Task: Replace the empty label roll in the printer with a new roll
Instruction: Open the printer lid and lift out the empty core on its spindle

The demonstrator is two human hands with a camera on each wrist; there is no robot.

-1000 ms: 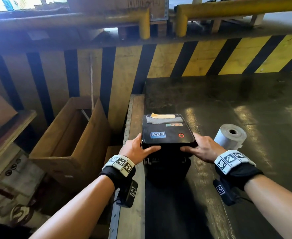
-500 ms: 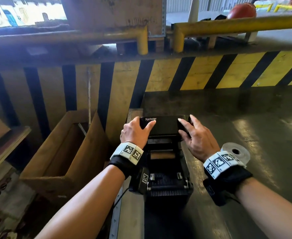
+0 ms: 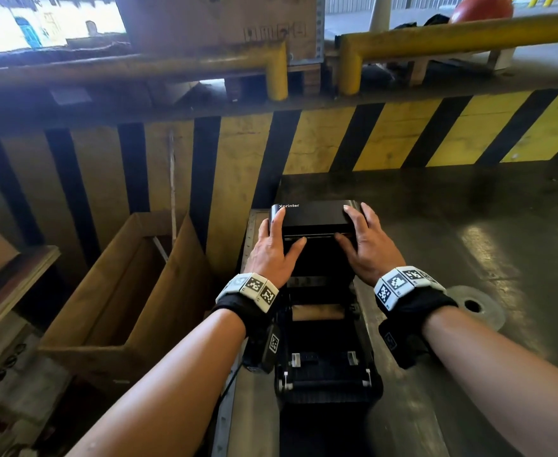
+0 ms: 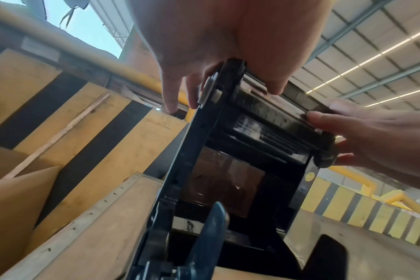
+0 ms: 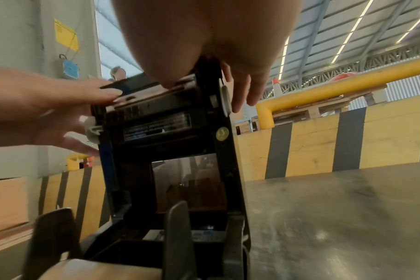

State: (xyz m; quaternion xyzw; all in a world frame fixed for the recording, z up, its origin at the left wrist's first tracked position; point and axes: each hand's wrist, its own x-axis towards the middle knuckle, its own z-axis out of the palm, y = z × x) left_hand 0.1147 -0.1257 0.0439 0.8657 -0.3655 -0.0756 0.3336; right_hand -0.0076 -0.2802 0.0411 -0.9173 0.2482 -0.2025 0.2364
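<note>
Brown empty core (image 3: 317, 312) sits crosswise below my wrists, lid (image 3: 313, 215) gripped by left hand (image 3: 272, 255) and right hand (image 3: 368, 250), right nearer.

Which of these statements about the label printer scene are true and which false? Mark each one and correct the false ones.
1. The black printer's hinged lid is raised. True.
2. The left hand and right hand both hold the lid. True.
3. The white label roll sits inside the printer. False: it lies on the dark metal table, to the right of the printer, partly hidden by the right wrist.
4. A bare brown cardboard core lies across the open printer bay. True.
5. The open brown cardboard box stands to the right of the printer. False: it stands to the left.
</note>
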